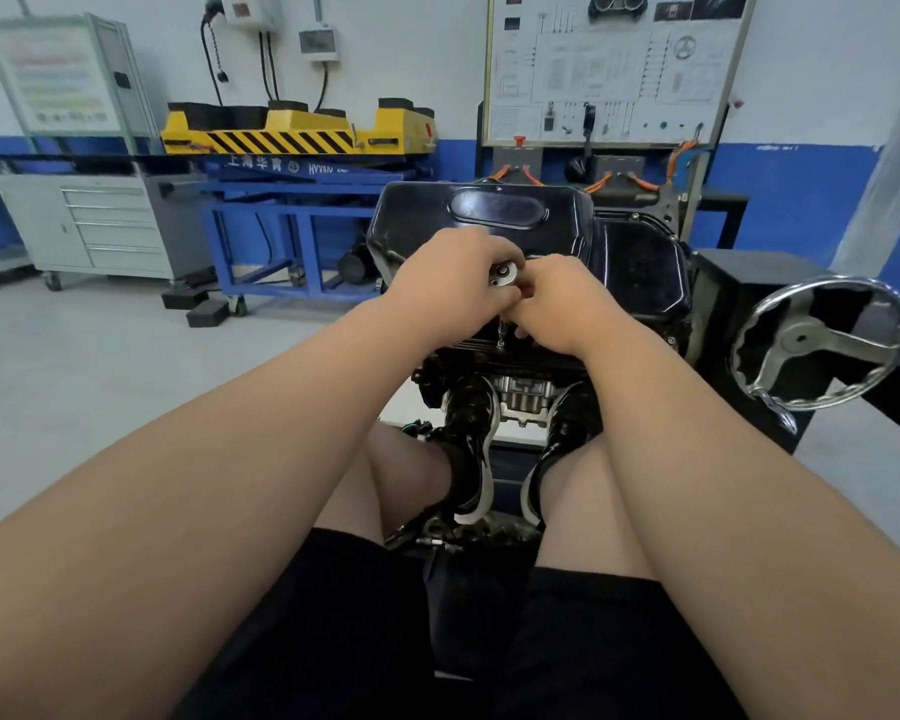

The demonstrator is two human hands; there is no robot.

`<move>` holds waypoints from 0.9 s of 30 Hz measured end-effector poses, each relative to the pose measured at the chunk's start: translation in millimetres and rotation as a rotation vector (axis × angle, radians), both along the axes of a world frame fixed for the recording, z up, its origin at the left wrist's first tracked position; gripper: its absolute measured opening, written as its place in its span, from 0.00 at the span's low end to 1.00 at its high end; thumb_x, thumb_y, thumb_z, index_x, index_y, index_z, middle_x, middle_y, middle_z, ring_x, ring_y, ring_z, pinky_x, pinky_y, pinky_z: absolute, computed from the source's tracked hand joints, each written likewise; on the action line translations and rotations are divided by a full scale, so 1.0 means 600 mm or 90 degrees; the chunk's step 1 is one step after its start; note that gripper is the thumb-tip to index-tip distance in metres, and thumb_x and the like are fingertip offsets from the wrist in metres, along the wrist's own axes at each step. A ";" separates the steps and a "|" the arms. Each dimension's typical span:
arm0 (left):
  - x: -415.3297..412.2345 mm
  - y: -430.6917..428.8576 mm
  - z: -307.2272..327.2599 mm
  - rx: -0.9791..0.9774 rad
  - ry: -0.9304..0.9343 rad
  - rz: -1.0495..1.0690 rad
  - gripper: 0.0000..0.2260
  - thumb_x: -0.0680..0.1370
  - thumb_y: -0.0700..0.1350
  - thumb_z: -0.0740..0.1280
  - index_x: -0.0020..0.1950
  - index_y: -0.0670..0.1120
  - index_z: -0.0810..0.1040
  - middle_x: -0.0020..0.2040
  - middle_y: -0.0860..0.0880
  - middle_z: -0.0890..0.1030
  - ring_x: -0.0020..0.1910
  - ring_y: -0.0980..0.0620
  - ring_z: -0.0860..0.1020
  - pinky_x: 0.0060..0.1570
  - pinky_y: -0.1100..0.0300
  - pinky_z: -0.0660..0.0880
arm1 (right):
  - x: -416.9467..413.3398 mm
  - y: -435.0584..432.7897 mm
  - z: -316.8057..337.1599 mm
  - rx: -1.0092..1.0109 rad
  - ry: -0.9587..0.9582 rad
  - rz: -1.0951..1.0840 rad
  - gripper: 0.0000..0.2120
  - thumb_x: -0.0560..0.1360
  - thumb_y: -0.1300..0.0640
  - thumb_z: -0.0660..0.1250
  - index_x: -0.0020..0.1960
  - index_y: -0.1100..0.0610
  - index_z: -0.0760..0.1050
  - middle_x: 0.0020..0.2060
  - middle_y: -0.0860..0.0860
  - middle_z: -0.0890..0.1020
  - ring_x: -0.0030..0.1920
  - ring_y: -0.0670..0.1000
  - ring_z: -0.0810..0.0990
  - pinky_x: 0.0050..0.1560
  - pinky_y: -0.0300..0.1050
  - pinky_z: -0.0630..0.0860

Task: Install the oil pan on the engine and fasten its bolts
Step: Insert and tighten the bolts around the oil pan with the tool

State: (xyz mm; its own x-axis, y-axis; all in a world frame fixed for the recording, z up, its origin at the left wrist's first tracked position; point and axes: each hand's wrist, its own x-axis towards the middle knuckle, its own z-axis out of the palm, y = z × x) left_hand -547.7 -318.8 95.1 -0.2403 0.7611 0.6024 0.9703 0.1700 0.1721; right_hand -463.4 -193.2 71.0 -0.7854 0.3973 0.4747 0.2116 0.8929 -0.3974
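A glossy black oil pan point(476, 220) sits on top of the upturned engine point(520, 392) straight ahead of me. My left hand point(448, 283) grips a silver ratchet head point(505, 275) above the pan's near edge. Below the ratchet a thin extension point(500, 332) runs down to a bolt on the pan's flange. My right hand point(562, 309) is curled beside the ratchet, its fingers pinching the tool where the extension joins; the exact contact is hidden by my fingers.
A chrome handwheel point(817, 340) of the engine stand sticks out at the right. A blue lift table point(302, 200) with a yellow striped block stands behind left, a grey drawer cabinet point(105, 226) further left, a white wiring panel point(609, 65) behind the engine. My knees are below.
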 end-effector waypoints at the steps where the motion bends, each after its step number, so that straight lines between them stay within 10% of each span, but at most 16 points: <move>1: 0.000 0.000 0.002 -0.002 0.009 -0.006 0.11 0.74 0.48 0.69 0.57 0.52 0.80 0.45 0.52 0.75 0.49 0.50 0.74 0.49 0.55 0.72 | 0.001 -0.001 0.002 -0.003 -0.002 -0.005 0.09 0.71 0.57 0.65 0.33 0.47 0.74 0.36 0.53 0.81 0.38 0.54 0.81 0.43 0.55 0.79; 27: -0.004 0.006 0.005 -0.059 0.073 -0.006 0.12 0.75 0.47 0.68 0.58 0.51 0.80 0.45 0.53 0.73 0.48 0.51 0.73 0.45 0.56 0.71 | 0.001 -0.013 -0.006 0.005 -0.024 -0.059 0.06 0.73 0.57 0.63 0.43 0.57 0.77 0.37 0.53 0.81 0.40 0.55 0.81 0.44 0.53 0.79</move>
